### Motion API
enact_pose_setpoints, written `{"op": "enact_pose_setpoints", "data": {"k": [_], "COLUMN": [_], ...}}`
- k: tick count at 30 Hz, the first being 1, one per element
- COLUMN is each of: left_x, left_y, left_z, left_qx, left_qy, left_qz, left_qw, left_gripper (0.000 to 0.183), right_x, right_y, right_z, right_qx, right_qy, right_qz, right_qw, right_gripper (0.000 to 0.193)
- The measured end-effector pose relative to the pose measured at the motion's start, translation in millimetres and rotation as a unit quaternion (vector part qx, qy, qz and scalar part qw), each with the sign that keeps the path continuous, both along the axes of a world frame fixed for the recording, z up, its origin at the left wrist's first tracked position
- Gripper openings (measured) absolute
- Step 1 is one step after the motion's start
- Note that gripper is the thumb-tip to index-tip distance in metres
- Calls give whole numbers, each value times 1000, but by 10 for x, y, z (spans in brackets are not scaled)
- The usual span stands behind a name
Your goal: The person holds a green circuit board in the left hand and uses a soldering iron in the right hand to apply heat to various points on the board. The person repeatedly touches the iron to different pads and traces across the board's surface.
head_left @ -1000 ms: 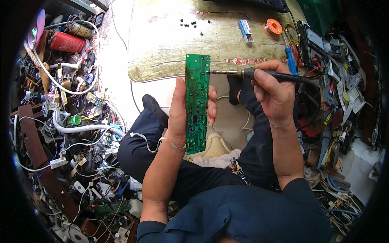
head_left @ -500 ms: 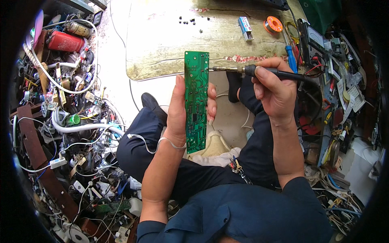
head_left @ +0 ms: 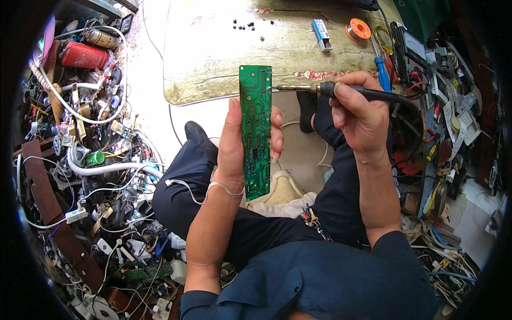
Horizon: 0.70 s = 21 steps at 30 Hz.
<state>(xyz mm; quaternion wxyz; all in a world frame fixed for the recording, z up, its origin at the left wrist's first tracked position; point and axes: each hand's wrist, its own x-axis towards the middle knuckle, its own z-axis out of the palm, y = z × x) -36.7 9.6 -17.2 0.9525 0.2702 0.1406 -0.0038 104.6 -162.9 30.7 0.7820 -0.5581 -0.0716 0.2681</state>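
Left hand [head_left: 231, 146] pinches a long green printed circuit board [head_left: 256, 128] by its side edges, thumb left, fingers right; the board is held above the lap, its far end overlapping the tabletop [head_left: 202, 64] in view. Right hand [head_left: 364, 117] pinches the soldering iron [head_left: 341, 90], tip at the board's right edge; contact cannot be confirmed. Solder spool [head_left: 358, 30] and blue-handled screwdriver [head_left: 382, 74] lie on the tabletop's right side.

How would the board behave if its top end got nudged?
Probably stiff: the board looks straight where its top end extends past the left hand. Likely light, since that hand alone holds it up. It might pivot: thumb and fingers sit at its long edges, below the top end.
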Motion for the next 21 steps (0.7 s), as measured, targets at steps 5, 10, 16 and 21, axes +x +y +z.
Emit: {"op": "enact_pose_setpoints", "data": {"k": [5, 10, 16, 21], "left_x": [-8, -2, -10, -2], "left_y": [-36, -39, -23, -47], "left_z": [-27, -44, -57, -15], "left_qx": [-6, -12, -9, -16], "left_qy": [15, 5, -5, 12], "left_qz": [42, 49, 39, 52], "left_qw": [999, 999, 999, 998], "left_gripper": [64, 59, 58, 60], "right_x": [4, -10, -11, -4], "right_y": [1, 10, 14, 8], "right_z": [-6, -5, 0, -5], "right_qx": [3, -1, 4, 5], "right_qy": [-1, -7, -3, -5], "right_qz": [4, 2, -1, 5], "right_qw": [1000, 1000, 1000, 1000], "right_gripper": [12, 12, 13, 13]}}
